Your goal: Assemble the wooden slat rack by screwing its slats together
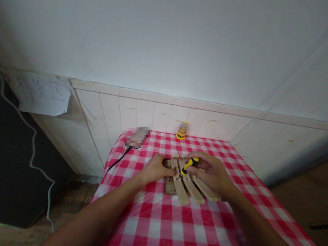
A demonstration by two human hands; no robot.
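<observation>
In my right hand (210,171) is a small yellow and black screwdriver (191,165), gripped between thumb and fingers and tilted. Its lower end points down at the wooden slats, by small dark screws or holes. Three pale wooden slats (184,197) lie side by side over a darker, printed wooden base (170,187). My left hand (156,168) grips the left side of this slatted wooden piece, thumb pressed on the nearest slat. The fingertips of that hand are partly hidden behind the base. Part of the rightmost slat is covered by my right hand.
A red and white checked cloth (162,234) covers the table. Against the panelled wall stands a clear container with a yellow base and lid (182,130). A blurred-out object (137,137) with a black strap lies at the back left. A white cable (32,142) hangs at left.
</observation>
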